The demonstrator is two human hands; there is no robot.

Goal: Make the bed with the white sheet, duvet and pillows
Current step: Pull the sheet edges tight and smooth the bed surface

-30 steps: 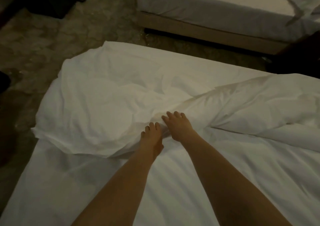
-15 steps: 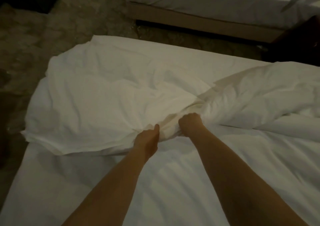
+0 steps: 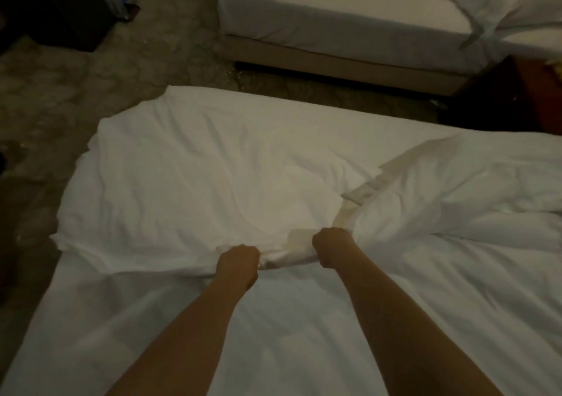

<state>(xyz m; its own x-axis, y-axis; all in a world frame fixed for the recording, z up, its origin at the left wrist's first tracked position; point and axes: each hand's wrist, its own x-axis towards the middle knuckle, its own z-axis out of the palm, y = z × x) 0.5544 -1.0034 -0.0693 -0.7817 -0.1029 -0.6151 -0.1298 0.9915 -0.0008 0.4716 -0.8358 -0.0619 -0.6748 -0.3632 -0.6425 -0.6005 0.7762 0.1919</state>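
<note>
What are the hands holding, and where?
Both the left hand and right hand grip the bunched near edge of the crumpled white fabric duvet.

Dim bedroom, hotel-like twin room. Two low beds set apart by a strip of floor. Near bed [image 3: 304, 335] dressed in a plain white sheet, with a rumpled white duvet [image 3: 197, 183] heaped on it. Second bed [image 3: 334, 15] beyond: bare fitted sheet over a mattress on a tan upholstered base, one white pillow [image 3: 501, 3] lying on it. Patterned carpet [image 3: 91, 91] covers the floor. Dark wooden nightstand [image 3: 501, 97] stands between the beds at right. Dark furniture [image 3: 54, 9] in far left corner; kind unclear.
</note>
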